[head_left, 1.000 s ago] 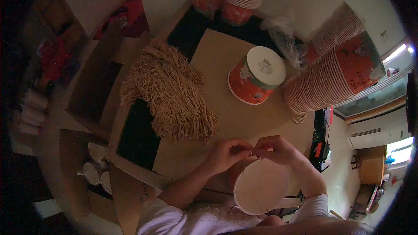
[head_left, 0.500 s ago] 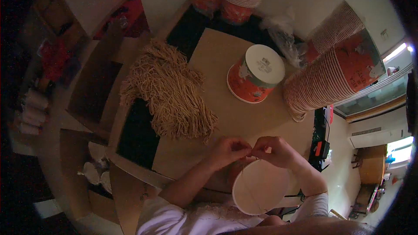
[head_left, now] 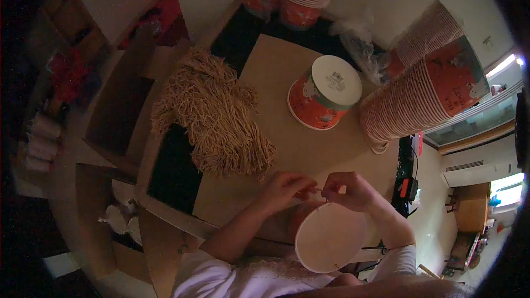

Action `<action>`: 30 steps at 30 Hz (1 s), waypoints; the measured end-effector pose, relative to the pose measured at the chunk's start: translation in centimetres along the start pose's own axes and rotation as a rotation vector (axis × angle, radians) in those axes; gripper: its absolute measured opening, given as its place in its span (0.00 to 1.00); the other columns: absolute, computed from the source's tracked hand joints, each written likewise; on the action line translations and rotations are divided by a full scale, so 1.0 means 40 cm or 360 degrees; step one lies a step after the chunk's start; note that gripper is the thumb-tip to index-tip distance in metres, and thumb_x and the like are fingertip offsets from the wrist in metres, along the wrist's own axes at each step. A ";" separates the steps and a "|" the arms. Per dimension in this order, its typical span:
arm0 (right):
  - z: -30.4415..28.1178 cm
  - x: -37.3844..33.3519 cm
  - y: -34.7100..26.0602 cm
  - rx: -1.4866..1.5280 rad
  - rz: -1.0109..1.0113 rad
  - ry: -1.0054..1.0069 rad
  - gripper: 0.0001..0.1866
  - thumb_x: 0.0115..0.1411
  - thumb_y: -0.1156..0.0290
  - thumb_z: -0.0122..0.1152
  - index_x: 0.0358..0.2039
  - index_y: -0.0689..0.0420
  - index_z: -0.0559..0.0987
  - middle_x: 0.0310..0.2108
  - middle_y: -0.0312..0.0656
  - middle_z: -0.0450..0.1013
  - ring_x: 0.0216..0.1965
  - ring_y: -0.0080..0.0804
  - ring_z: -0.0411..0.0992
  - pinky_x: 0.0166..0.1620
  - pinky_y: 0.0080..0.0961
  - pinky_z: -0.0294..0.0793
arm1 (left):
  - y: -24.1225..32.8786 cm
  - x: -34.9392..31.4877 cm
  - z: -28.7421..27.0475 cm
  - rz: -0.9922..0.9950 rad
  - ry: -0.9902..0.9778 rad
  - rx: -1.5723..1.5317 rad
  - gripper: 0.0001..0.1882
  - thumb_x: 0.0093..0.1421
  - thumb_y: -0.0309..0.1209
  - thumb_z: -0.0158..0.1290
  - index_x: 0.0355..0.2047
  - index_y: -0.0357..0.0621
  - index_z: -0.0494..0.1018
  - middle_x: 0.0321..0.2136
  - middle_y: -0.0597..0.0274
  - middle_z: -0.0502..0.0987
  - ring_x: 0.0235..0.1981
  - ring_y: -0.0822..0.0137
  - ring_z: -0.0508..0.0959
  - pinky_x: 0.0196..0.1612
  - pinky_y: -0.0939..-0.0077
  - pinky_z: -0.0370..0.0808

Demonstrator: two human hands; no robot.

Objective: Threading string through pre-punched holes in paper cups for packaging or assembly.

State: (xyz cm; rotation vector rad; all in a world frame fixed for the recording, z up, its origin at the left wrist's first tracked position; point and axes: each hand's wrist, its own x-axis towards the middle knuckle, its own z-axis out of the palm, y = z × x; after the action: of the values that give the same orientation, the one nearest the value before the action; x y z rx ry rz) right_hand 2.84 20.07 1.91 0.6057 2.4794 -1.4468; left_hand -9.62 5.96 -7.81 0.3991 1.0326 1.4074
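Person's left hand (head_left: 284,187) and right hand (head_left: 348,189) meeting just above the rim of a paper bucket (head_left: 331,237), pile of strings (head_left: 212,116) on the board (head_left: 281,94) to their left, upturned bucket (head_left: 326,94) behind, 2 leaning cup stacks (head_left: 419,94) to its right

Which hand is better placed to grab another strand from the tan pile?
Left, probably. The left hand sits just below the near edge of the tan strand pile with bare board between. The right hand is farther off, pinching at the rim of the white paper bucket.
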 end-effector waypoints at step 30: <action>-0.010 0.023 0.068 0.0444 0.0150 0.0058 0.04 0.53 0.75 0.54 0.28 0.62 0.75 0.24 0.36 0.71 0.29 0.20 0.69 0.35 0.18 0.69 | -0.014 0.012 0.020 0.0143 -0.0011 0.0502 0.09 0.55 0.33 0.53 0.30 0.40 0.73 0.25 0.67 0.74 0.29 0.76 0.72 0.35 0.80 0.70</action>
State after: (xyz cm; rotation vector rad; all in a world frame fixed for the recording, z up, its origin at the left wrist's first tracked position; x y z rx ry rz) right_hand 3.22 21.82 -0.36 0.7940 2.2573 -1.7727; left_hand -8.73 6.57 -7.97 0.6873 1.2482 1.3221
